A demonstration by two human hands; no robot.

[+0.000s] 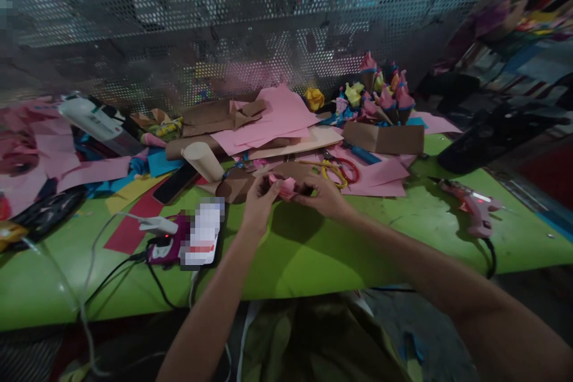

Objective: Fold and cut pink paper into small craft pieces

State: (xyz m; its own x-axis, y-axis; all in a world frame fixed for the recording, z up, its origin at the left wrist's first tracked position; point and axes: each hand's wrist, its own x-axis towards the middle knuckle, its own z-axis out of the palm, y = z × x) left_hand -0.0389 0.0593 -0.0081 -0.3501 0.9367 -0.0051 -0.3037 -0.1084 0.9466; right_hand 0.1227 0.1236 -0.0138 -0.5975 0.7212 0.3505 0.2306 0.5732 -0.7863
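Observation:
A small piece of folded pink paper [287,188] is held up between my two hands, above the green table. My left hand [262,198] pinches its left side with the thumb and fingers. On the other side, my right hand [323,196] closes its fingertips on the right edge of the same paper. Just beyond my hands lie a pair of yellow-handled scissors [335,175] and a red-handled pair [351,171] on pink sheets. A brown paper piece [235,185] rests close to my left hand.
A pink glue gun [478,209] lies at the right with its cord over the edge. Left stand a phone [203,233] and a purple power adapter [172,242] with cables. Behind are stacked pink sheets [282,110], a cardboard tube [203,161] and several paper cones [389,95].

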